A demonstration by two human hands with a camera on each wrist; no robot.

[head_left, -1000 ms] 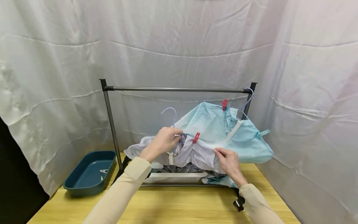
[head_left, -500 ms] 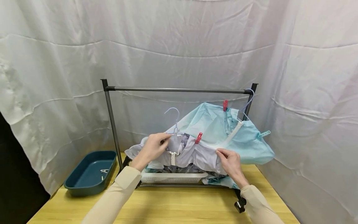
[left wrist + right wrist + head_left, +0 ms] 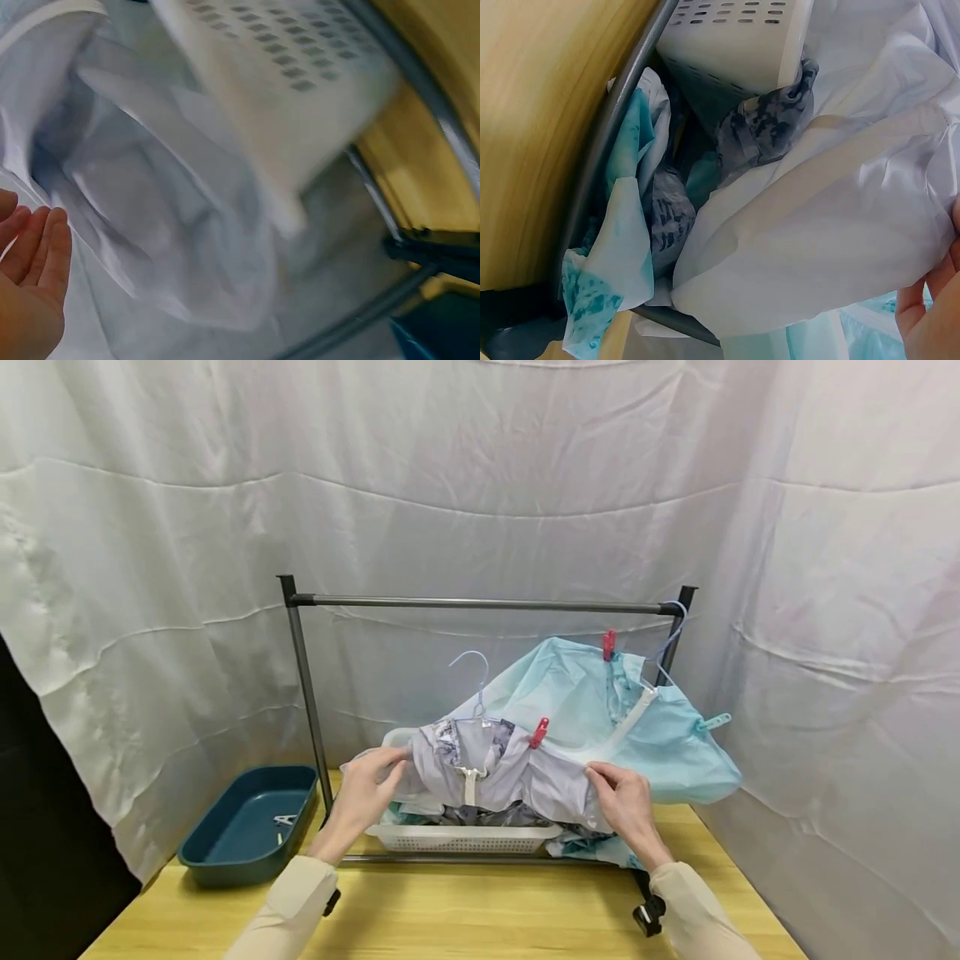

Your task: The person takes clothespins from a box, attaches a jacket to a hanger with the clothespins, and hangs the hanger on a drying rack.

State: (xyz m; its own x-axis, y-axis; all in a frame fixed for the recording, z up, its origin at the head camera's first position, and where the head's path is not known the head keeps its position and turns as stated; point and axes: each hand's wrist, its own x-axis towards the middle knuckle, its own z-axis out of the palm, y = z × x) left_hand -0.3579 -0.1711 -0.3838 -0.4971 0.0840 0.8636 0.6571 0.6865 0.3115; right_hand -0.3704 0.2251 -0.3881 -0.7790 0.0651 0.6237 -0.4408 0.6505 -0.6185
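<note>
A pale lilac garment (image 3: 498,777) with a white zip and patterned collar lining hangs on a light-blue hanger (image 3: 477,681), whose hook stands free below the rail. My right hand (image 3: 626,802) pinches the garment's right shoulder between thumb and fingers. At its other shoulder is my left hand (image 3: 365,793); in the left wrist view the fingers (image 3: 46,255) lie fairly straight against the cloth's edge. A red clothespin (image 3: 539,732) grips the garment right of the collar. Behind it, a light-blue garment (image 3: 570,685) hangs from the rack's right end, with red and turquoise clothespins on it.
A black and grey clothes rack (image 3: 480,602) stands on the wooden table (image 3: 450,910). Beneath it sits a white perforated basket (image 3: 465,839) with crumpled clothes. The dark teal tub (image 3: 243,827) on the left holds a white clothespin (image 3: 285,819). Pale curtains surround the table.
My left hand has moved left and down from the hanger's neck along to the garment's left shoulder, uncovering the collar. The right hand keeps its pinch at the other shoulder.
</note>
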